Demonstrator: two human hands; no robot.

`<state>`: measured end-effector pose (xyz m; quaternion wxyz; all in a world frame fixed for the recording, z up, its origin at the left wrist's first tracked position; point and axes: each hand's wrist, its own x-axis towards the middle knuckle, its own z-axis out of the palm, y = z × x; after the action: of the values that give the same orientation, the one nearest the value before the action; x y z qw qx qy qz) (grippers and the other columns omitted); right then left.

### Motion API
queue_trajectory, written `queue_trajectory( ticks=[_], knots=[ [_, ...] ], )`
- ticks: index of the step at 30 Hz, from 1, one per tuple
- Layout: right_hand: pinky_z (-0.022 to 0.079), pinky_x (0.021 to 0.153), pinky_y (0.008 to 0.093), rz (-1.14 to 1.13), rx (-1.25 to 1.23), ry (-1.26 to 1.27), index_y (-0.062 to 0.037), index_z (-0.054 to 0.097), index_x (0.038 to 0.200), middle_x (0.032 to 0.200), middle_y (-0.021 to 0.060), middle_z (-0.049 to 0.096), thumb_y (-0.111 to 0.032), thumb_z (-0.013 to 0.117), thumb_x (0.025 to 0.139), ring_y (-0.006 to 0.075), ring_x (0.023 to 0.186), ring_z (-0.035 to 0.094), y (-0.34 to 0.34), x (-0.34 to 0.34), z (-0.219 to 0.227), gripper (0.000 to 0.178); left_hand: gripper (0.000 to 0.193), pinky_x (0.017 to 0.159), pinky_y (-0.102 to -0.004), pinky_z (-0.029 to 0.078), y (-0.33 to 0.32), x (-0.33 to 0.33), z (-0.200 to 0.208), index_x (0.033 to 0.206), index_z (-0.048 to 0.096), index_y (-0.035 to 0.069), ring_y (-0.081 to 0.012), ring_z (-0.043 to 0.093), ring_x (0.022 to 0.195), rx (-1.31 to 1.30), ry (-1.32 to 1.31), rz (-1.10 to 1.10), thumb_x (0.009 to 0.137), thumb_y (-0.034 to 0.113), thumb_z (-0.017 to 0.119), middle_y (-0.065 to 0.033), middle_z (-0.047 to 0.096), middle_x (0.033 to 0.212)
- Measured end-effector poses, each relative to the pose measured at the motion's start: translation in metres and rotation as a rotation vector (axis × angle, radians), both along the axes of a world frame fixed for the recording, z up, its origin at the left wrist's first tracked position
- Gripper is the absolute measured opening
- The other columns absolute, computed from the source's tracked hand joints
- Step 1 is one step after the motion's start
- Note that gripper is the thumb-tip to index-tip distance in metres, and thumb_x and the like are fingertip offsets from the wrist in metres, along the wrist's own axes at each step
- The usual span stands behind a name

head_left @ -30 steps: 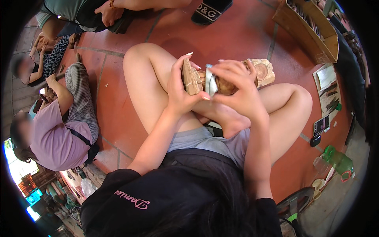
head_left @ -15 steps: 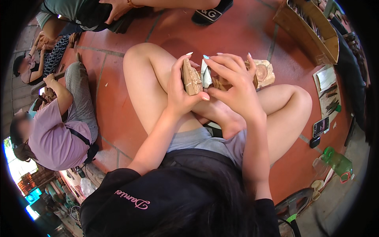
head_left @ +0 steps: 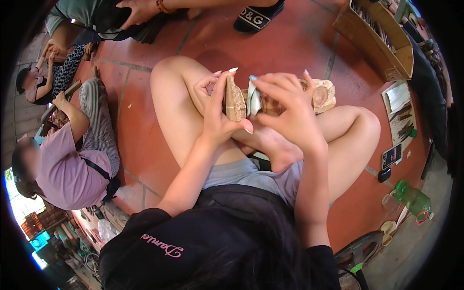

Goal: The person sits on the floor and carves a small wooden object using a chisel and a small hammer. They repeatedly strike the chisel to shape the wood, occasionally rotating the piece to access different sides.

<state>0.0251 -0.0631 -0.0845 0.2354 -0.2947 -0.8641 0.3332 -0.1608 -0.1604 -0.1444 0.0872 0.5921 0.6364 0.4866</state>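
Upright above my crossed legs is a carved, pale-brown piece of wood (head_left: 235, 102), its rough carved side facing right. My left hand (head_left: 215, 111) is closed around it, thumb at the near end and fingers at the far end. Close to the carved side, my right hand (head_left: 296, 106) pinches a folded whitish sheet (head_left: 253, 99) between fingertips and thumb. Whether the sheet touches the wood I cannot tell. Beyond my right hand lies a larger wooden block (head_left: 324, 95) with a round ring pattern, partly hidden by the hand and near my right knee.
A cardboard box (head_left: 369, 41) of thin pieces stands far right. Below it, tools lie on a pale sheet (head_left: 397, 128), then a phone (head_left: 392, 155), a small black case (head_left: 384, 174) and a green plastic bottle (head_left: 413, 199). Other people (head_left: 72, 164) sit at left; another is at the top.
The folded sheet has tilted and shifted slightly in my right hand. My left fingers have moved a little on the carved wood, which sits slightly lower. The person at the top moved a hand.
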Motion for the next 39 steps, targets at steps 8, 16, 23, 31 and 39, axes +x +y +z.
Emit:
queue_trajectory(
  ticks=[8, 16, 23, 31, 39],
  knots=[
    [0.014, 0.119, 0.0583, -0.026, -0.036, 0.039, -0.0155, 0.07, 0.125, 0.125, 0.0013, 0.066, -0.021, 0.086, 0.066, 0.0209, 0.124, 0.056, 0.003, 0.014, -0.012, 0.061, 0.121, 0.108, -0.0454, 0.039, 0.002, -0.003, -0.003, 0.141, 0.054, 0.005, -0.0309, 0.037, 0.127, 0.033, -0.055, -0.086, 0.049, 0.081, 0.078, -0.0125, 0.035, 0.13],
    [0.017, 0.119, 0.0502, -0.032, -0.251, 0.125, -0.0155, 0.068, 0.13, 0.129, 0.0046, 0.065, -0.02, 0.087, 0.066, 0.0198, 0.127, 0.055, 0.018, 0.051, -0.015, 0.067, 0.085, 0.104, -0.0447, 0.046, -0.003, 0.008, -0.004, 0.121, 0.072, 0.015, -0.0341, 0.044, 0.127, 0.183, 0.111, -0.201, 0.055, 0.066, 0.087, -0.0124, 0.04, 0.13],
    [0.026, 0.114, 0.0427, 0.091, -0.233, 0.119, -0.0118, 0.069, 0.128, 0.128, 0.0081, 0.065, -0.008, 0.08, 0.066, 0.0237, 0.125, 0.056, 0.013, 0.052, -0.015, 0.063, 0.06, 0.112, -0.0542, 0.042, 0.001, 0.022, -0.009, 0.119, 0.073, 0.03, -0.0447, 0.041, 0.138, 0.215, 0.131, -0.395, 0.063, 0.043, 0.092, -0.0174, 0.034, 0.152],
    [0.039, 0.103, 0.0403, 0.093, -0.075, 0.094, -0.0096, 0.07, 0.124, 0.126, 0.0085, 0.066, -0.004, 0.076, 0.066, 0.0285, 0.115, 0.058, 0.009, 0.041, -0.013, 0.058, 0.105, 0.11, -0.0558, 0.039, -0.002, 0.022, -0.007, 0.153, 0.036, 0.029, -0.0495, 0.032, 0.143, 0.048, 0.037, -0.373, 0.064, 0.021, 0.091, -0.0312, 0.015, 0.161],
    [0.041, 0.099, 0.0422, 0.119, -0.097, 0.052, -0.0088, 0.072, 0.119, 0.122, 0.0046, 0.066, -0.003, 0.073, 0.068, 0.0259, 0.113, 0.058, -0.002, 0.025, -0.009, 0.051, 0.12, 0.11, -0.0516, 0.041, 0.002, 0.026, -0.007, 0.158, 0.014, 0.007, -0.046, 0.036, 0.14, 0.08, -0.014, -0.35, 0.063, 0.018, 0.087, -0.0323, 0.02, 0.158]
  ],
)
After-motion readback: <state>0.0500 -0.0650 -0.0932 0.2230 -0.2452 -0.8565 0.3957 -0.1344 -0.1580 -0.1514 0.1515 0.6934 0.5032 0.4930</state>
